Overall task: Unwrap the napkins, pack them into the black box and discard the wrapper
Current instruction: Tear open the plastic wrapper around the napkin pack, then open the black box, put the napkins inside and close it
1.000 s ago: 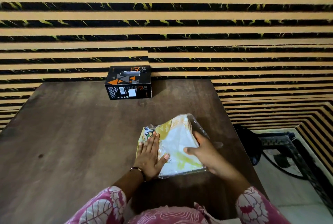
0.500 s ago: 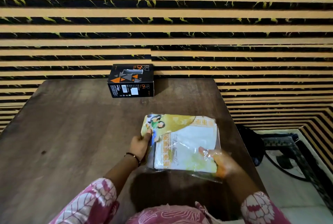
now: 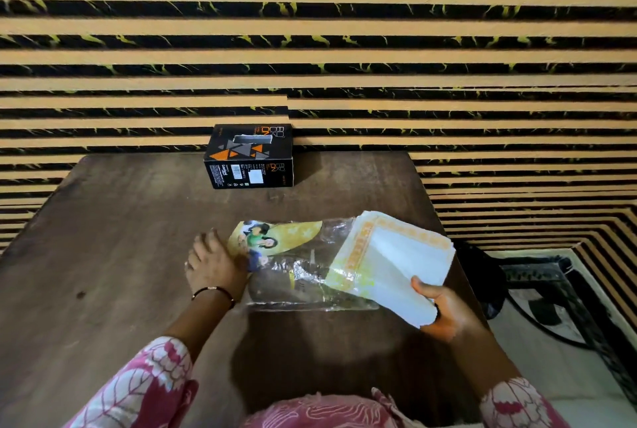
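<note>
Napkins half out of the wrapper

I am watching the right hand (image 3: 439, 308) gripping the napkins (image 3: 393, 265) — the left hand (image 3: 213, 262) is pinning the wrapper (image 3: 293, 255) on the table (image 3: 120, 238), black box (image 3: 249, 156) well apart

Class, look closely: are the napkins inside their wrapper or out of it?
Mostly out. The right hand grips the napkins, drawn clear of the wrapper, which the left hand holds.

Napkins (image 3: 400, 255) now mostly slid out of the wrapper (image 3: 296, 265) — right hand (image 3: 443, 310) pulling (left hand (image 3: 213, 262) pinning wrapper).
</note>
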